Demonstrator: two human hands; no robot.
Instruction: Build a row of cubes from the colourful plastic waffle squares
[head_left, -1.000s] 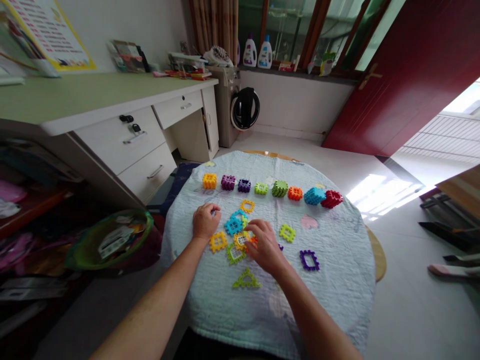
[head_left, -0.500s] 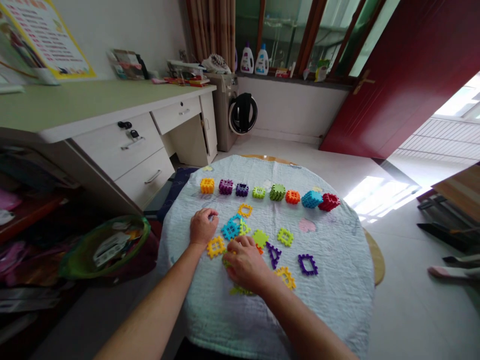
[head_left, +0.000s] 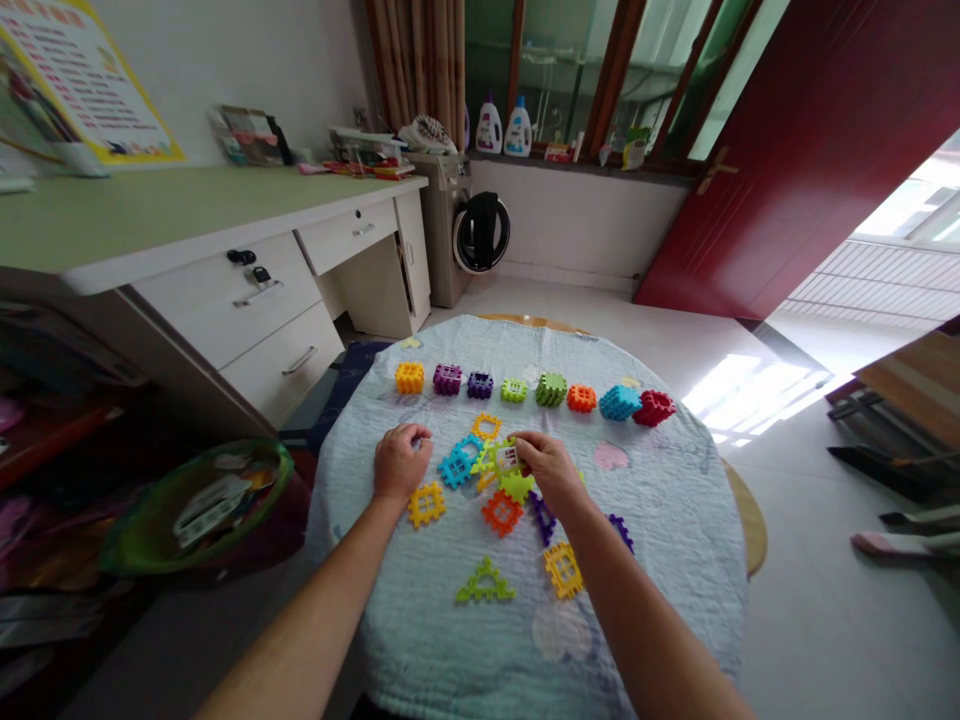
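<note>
My right hand (head_left: 551,468) pinches a light green square tile (head_left: 507,459) and holds it just above the table beside a blue tile (head_left: 457,464). My left hand (head_left: 400,462) rests curled on the cloth, its fingers closed near the blue tile and above a yellow-orange tile (head_left: 426,503). Loose flat tiles lie around the hands: an orange square (head_left: 502,511), a yellow square (head_left: 562,568), a green triangle (head_left: 485,583), purple pieces (head_left: 541,516). Several assembled cubes form a row at the far side, from a yellow cube (head_left: 409,377) to a red cube (head_left: 653,407).
The round table carries a pale blue quilted cloth (head_left: 660,500). A desk with drawers (head_left: 247,290) stands to the left, with a green basket (head_left: 191,505) below it. A washing machine (head_left: 469,230) and a red door (head_left: 810,150) stand beyond.
My right hand has lifted from the near tiles and moved up toward the blue tile with a green tile pinched in it. The orange square and green triangle now lie uncovered. My left hand stayed put.
</note>
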